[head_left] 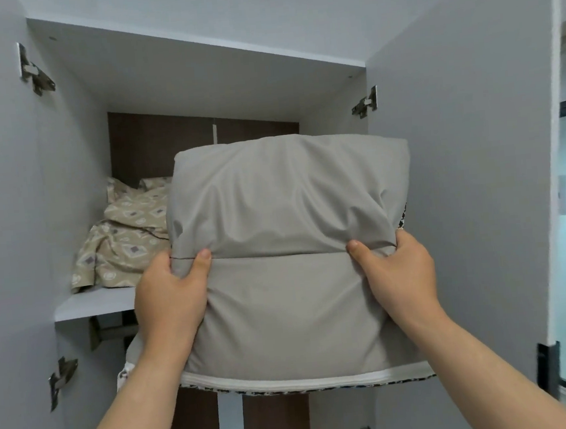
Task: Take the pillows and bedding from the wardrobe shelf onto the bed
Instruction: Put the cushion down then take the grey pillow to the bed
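While I hold the gray pillow (291, 247) in the middle of the frame, my left hand (170, 296) and right hand (398, 272) fingers pinch its sides tight. Patterned bedding (126, 235) lies on the wardrobe shelf (91, 304), left.

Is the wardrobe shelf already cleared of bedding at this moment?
No: a beige patterned cloth lies on the wardrobe shelf while the left hand and right hand grip the grey folded bedding.
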